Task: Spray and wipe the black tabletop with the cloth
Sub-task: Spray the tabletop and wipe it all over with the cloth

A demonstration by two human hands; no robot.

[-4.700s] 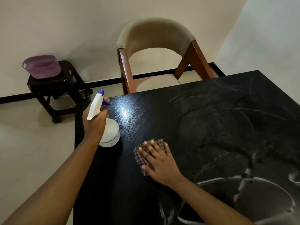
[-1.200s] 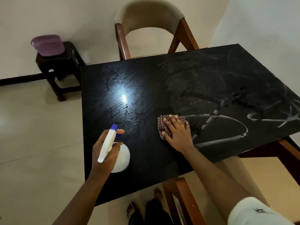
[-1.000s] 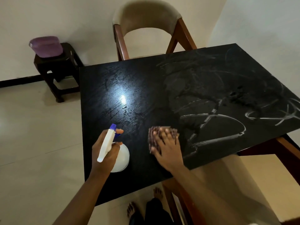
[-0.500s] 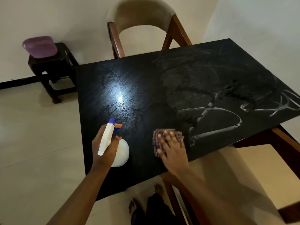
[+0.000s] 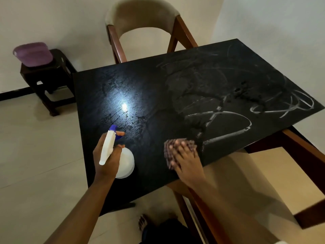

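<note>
Right hand (image 5: 187, 160) is laid flat, fingers spread, pressed on the cloth (image 5: 173, 149) at the near edge of the tabletop (image 5: 158, 95). Left of the cloth, the bottle (image 5: 125, 164) is gripped by the left hand (image 5: 107, 159), fingers wrapped round the neck, one finger by the trigger. Chalky loops (image 5: 228, 124) are seen just right of and beyond the cloth, long axis running right along the near edge; the right hand is nearer, so the next stroke is judged to go rightward. A chair (image 5: 144, 20) is seen past the far edge
</note>
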